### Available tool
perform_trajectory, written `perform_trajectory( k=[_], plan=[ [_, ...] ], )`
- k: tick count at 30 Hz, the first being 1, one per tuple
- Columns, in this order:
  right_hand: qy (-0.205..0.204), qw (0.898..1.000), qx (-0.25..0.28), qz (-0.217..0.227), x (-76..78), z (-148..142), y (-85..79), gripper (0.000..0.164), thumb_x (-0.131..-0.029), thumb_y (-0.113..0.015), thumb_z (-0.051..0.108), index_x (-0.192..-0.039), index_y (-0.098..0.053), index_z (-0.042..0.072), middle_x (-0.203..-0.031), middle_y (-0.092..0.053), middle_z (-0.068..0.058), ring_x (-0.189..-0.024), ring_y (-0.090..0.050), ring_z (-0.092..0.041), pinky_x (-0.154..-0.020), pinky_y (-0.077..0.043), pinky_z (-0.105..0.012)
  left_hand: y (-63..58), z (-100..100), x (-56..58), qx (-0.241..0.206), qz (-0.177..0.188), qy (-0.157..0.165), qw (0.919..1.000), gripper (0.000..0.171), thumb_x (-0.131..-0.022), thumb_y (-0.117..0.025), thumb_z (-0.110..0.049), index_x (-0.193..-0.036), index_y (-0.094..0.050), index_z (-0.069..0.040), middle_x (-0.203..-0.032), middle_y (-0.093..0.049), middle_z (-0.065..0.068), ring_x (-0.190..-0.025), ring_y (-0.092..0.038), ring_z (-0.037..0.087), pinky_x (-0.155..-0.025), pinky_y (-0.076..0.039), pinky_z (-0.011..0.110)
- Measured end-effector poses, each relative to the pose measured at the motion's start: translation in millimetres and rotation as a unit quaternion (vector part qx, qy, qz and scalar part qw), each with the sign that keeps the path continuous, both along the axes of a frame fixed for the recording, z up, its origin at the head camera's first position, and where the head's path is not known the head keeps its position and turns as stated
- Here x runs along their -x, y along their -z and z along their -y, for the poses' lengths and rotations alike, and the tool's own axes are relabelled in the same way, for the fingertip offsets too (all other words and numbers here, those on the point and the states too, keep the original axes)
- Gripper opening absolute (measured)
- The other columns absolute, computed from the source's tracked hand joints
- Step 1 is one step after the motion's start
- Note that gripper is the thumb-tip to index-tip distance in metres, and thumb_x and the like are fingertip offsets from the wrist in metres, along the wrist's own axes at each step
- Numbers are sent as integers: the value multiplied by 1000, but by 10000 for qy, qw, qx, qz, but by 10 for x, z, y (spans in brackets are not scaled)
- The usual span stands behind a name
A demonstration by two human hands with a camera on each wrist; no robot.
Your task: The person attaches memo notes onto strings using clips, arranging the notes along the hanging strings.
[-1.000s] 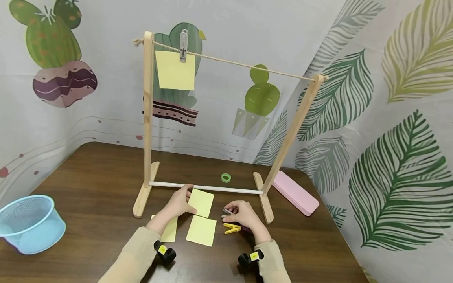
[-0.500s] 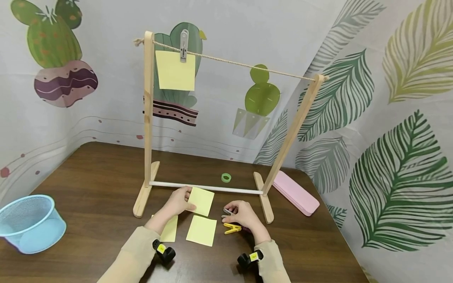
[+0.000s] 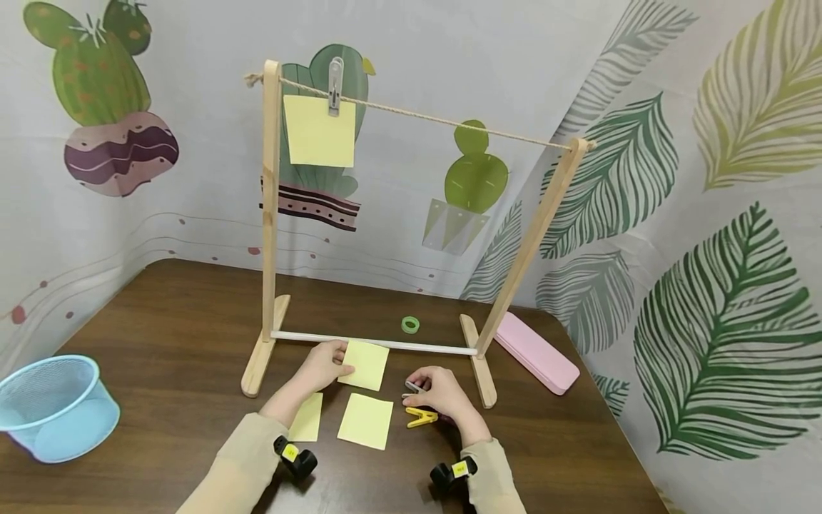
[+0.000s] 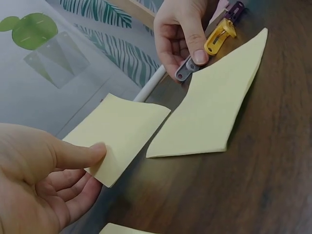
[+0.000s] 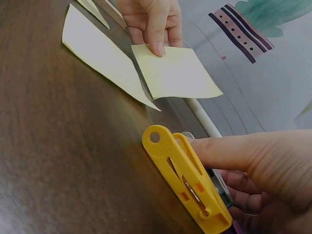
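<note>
On the surface (image 3: 160, 321), far left: blue mesh basket (image 3: 83, 421), out of the way. Next, wooden frame (image 3: 270, 214); from its rope (image 3: 411, 113) one sticky note (image 3: 320, 132) hangs by a silver clothespin (image 3: 335, 87), seemingly done. Three remain unhung: left note (image 3: 307, 418), lying; held note (image 3: 368, 364), pinched by the left hand (image 3: 321, 365); front note (image 3: 366, 421), lying. Green tape roll (image 3: 410, 331) sits behind the white rod (image 3: 430, 348). Grey clothespin (image 3: 414, 387), pinched by the right hand (image 3: 443, 392); yellow clothespin (image 3: 421, 417) and purple clothespin (image 4: 236, 12) crowd it. Far right: pink case (image 3: 536, 352).

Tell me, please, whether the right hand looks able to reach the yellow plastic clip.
Probably yes: the yellow plastic clip lies close beside the right hand, no visible obstacle between, though that hand pinches a small grey clip.
</note>
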State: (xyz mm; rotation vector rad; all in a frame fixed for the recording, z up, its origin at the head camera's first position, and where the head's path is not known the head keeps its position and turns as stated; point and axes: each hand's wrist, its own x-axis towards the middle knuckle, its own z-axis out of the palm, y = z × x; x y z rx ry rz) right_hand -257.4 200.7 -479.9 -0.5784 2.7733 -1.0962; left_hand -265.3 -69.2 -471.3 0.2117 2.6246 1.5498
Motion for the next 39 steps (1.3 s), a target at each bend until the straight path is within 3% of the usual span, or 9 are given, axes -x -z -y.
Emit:
perform_trajectory(
  k=[13,21,33,39],
  plan=[
    [-127,9999,103,-31,4,-26,-34,28,-76,-84,18,-97,-73,3,-84,-67,-5,-70,-56,-10,-62,-47,-22,-46,40,-6,-353,156,-101,9992,38,-81,-77,-5,-114,-65,9,-103,-70,19,-98,-66,31,-80,-55,40],
    [28,9995,272,-151,-19,-16,-114,28,-79,-81,20,-101,-72,5,-89,-68,-4,-73,-57,-9,-65,-48,-22,-86,7,-19,-508,111,-158,9985,36,-81,-77,-6,-113,-67,7,-104,-71,18,-101,-65,31,-85,-54,42],
    [164,9962,603,-605,72,94,-483,29,-84,-78,22,-107,-69,6,-94,-70,-5,-80,-60,-13,-70,-50,-25,-292,8,4,-714,-146,-435,9964,34,-83,-77,-10,-112,-68,6,-104,-71,17,-100,-65,30,-85,-54,42],
    [141,9923,893,-842,171,155,-761,37,-86,-76,18,-120,-65,6,-98,-69,-9,-83,-61,-15,-66,-50,-25,-436,24,55,-684,-544,-572,9945,33,-84,-77,-12,-111,-69,5,-103,-72,17,-98,-66,29,-84,-54,42]
  ],
)
